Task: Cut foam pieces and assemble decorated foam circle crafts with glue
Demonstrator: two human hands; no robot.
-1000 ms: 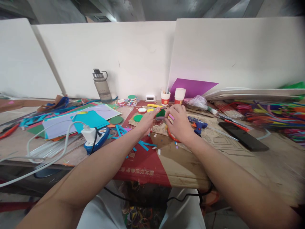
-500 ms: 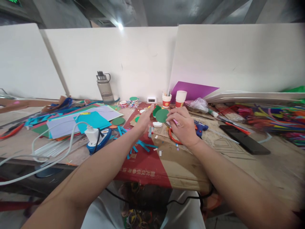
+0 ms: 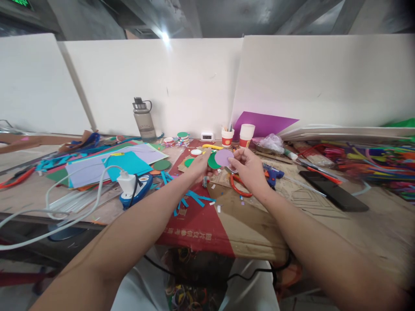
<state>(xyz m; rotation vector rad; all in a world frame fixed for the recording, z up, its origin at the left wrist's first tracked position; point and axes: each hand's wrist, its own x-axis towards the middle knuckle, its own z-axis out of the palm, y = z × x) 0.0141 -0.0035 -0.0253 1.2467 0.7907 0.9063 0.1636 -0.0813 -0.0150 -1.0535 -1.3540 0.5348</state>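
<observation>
A light purple paper disc (image 3: pixel 224 158) is pinched at its right edge by my right hand (image 3: pixel 249 167), between thumb and fingers. My left hand (image 3: pixel 201 166) is closed on a green paper disc (image 3: pixel 213 161), whose right side is overlapped by the purple one. Whether the two discs touch, I cannot tell. Under my right hand lie orange-handled pliers (image 3: pixel 239 190), and to its right a blue glue gun (image 3: pixel 274 174). Blue paper strips (image 3: pixel 194 198) are scattered below my left hand. Behind it sits a white round piece with a red rim (image 3: pixel 196 153).
Stacked coloured paper (image 3: pixel 128 166) and a blue power strip with a white plug (image 3: pixel 129 188) are on the left. Farther back stand a bottle (image 3: pixel 143 121), a small clock (image 3: pixel 206 136) and paper cups (image 3: pixel 246 134). A black phone (image 3: pixel 333 192) and pipe cleaners (image 3: pixel 372 160) lie right.
The disc in my right hand showed green before; a purple face shows there now. Both hands have come closer together, and the left hand's green disc sits lower.
</observation>
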